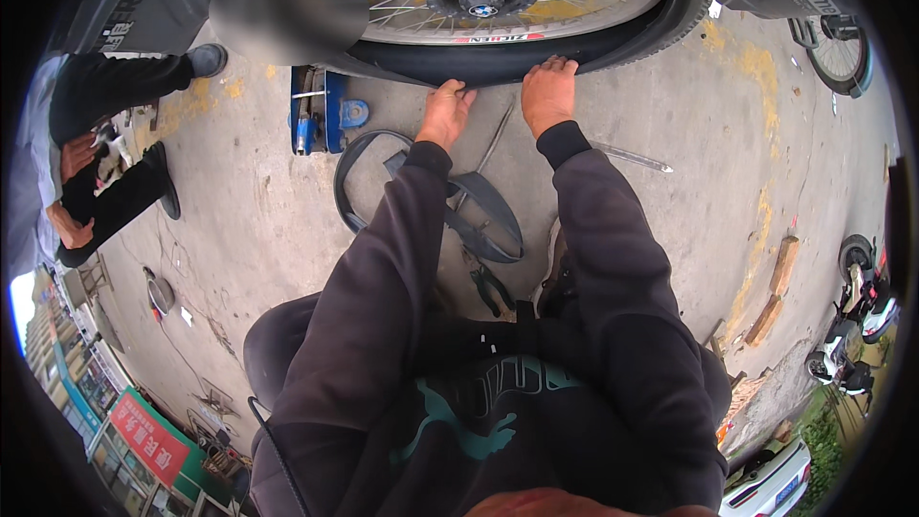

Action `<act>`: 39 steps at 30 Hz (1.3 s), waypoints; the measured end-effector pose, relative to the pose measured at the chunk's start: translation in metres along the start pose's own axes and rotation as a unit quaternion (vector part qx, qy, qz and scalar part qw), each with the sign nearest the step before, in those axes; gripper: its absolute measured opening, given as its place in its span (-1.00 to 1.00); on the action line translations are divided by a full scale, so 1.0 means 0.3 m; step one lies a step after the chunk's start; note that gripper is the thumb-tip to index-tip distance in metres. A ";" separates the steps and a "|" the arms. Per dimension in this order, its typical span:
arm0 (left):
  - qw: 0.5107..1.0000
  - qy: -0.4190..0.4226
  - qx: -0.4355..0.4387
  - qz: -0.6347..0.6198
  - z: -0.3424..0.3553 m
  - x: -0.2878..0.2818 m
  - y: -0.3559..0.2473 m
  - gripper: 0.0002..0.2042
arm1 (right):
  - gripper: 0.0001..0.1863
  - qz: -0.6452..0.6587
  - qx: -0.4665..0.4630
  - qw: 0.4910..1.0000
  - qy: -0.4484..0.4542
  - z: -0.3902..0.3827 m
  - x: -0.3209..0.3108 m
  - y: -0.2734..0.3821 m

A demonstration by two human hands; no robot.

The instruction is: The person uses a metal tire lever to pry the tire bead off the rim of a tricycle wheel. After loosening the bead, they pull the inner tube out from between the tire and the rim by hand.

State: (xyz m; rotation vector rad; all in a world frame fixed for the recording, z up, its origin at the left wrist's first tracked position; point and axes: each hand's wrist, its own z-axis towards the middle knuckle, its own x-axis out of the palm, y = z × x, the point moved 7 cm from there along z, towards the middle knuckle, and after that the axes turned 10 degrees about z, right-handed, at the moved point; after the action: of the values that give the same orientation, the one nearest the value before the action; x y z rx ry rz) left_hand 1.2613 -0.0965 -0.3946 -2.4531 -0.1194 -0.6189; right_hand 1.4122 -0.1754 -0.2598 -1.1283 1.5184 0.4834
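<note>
A spoked wheel [584, 36] with a black tyre [479, 67] fills the top of the view, and the tyre's near edge gapes away from the rim. My left hand [446, 115] pinches that edge between thumb and fingers. Just right of it, my right hand [549, 94] has its fingers curled over the same edge. Below my hands lie a flat black rubber strip [347, 172] in loops, a metal bar [498, 138] and another metal bar [634, 155]. Black-handled pliers [490, 289] rest on the ground close to my feet.
A blue metal jack-like tool [333, 115] stands left of my left hand. At the far left sits another person [105, 163]. Wooden blocks [773, 292] lie on the right; parked motorcycles [852, 311] and a white car [766, 483] are beyond.
</note>
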 end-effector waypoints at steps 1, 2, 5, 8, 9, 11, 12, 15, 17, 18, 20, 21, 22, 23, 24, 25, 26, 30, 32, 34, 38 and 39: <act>1.000 0.014 -0.004 -0.001 -0.005 0.019 0.000 -0.88 | -0.57 0.019 0.001 0.999 0.037 0.002 0.027 0.021; 1.000 0.024 -0.007 0.000 -0.008 0.015 0.004 -0.87 | -0.56 0.036 -0.005 0.999 0.029 0.006 0.044 0.055; 0.999 0.047 -0.021 -0.013 0.004 -0.034 0.014 -0.85 | -0.52 0.079 -0.040 0.995 0.046 0.021 0.058 0.193; 0.995 0.062 -0.078 -0.021 -0.001 -0.019 0.059 -0.84 | -0.49 0.109 -0.017 0.993 -0.027 0.009 0.067 0.325; 0.993 0.063 -0.101 -0.022 -0.008 -0.009 0.067 -0.84 | -0.47 0.124 -0.017 0.992 -0.035 0.012 0.082 0.333; 0.996 0.071 -0.048 0.028 -0.008 -0.004 0.017 -0.80 | -0.49 0.167 -0.080 0.979 -0.081 0.005 0.084 0.322; 0.995 0.077 -0.025 0.053 -0.022 0.020 -0.011 -0.78 | -0.49 0.188 -0.109 0.971 -0.102 -0.004 0.076 0.293; 0.994 -0.057 0.053 0.073 -0.056 0.083 -0.082 -0.53 | -0.51 0.119 -0.058 0.989 -0.064 0.034 0.102 0.179; 0.982 -0.127 0.105 0.096 -0.074 0.075 -0.161 -0.44 | -0.52 0.061 -0.031 0.996 -0.057 0.049 0.110 0.096; 0.973 -0.144 0.128 0.129 -0.054 0.051 -0.223 -0.42 | -0.53 0.026 -0.029 0.997 -0.067 0.059 0.081 0.046; 0.955 -0.187 0.137 0.187 -0.071 0.006 -0.276 -0.40 | -0.54 0.011 -0.021 0.998 -0.050 0.042 0.070 -0.009; 0.962 -0.176 0.118 0.174 -0.068 0.025 -0.271 -0.46 | -0.54 0.001 -0.010 0.999 -0.051 0.036 0.070 -0.033; 0.968 -0.166 0.098 0.162 -0.066 0.046 -0.261 -0.51 | -0.54 -0.008 0.000 0.999 -0.051 0.033 0.070 -0.057; 0.969 -0.169 0.086 0.157 -0.051 0.042 -0.260 -0.55 | -0.54 -0.017 0.009 0.998 -0.053 0.038 0.055 -0.063; 0.969 -0.178 0.071 0.155 -0.031 0.001 -0.240 -0.58 | -0.54 -0.022 0.013 0.998 -0.050 0.032 0.048 -0.046; 0.969 -0.188 0.057 0.152 -0.017 -0.042 -0.212 -0.61 | -0.54 -0.028 0.016 0.998 -0.047 0.028 0.040 -0.027; 0.977 -0.168 0.053 0.119 -0.016 -0.075 -0.173 -0.60 | -0.52 -0.026 0.022 0.999 -0.013 0.017 0.041 -0.011; 0.995 -0.066 0.064 0.035 -0.013 -0.087 -0.143 -0.56 | -0.48 0.007 0.032 0.999 0.039 0.019 0.042 0.045; 0.996 -0.045 0.071 0.019 -0.020 -0.089 -0.137 -0.57 | -0.48 0.053 0.003 0.997 0.061 0.010 0.069 0.110; 0.996 -0.058 0.062 0.011 -0.018 -0.108 -0.128 -0.55 | -0.49 0.075 -0.014 0.996 0.042 0.007 0.065 0.164; 0.997 -0.047 0.061 0.008 -0.013 -0.110 -0.124 -0.68 | -0.47 0.143 -0.038 0.989 0.023 0.026 0.067 0.278; 0.998 -0.043 0.033 0.024 -0.020 -0.098 -0.107 -0.74 | -0.45 0.160 -0.045 0.986 0.026 0.026 0.067 0.308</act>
State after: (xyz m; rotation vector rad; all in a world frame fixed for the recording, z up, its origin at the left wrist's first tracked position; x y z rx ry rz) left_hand 1.2256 -0.0721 -0.3869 -2.4115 -0.1115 -0.4820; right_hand 1.3399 -0.1345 -0.3056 -0.9748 1.7480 0.7520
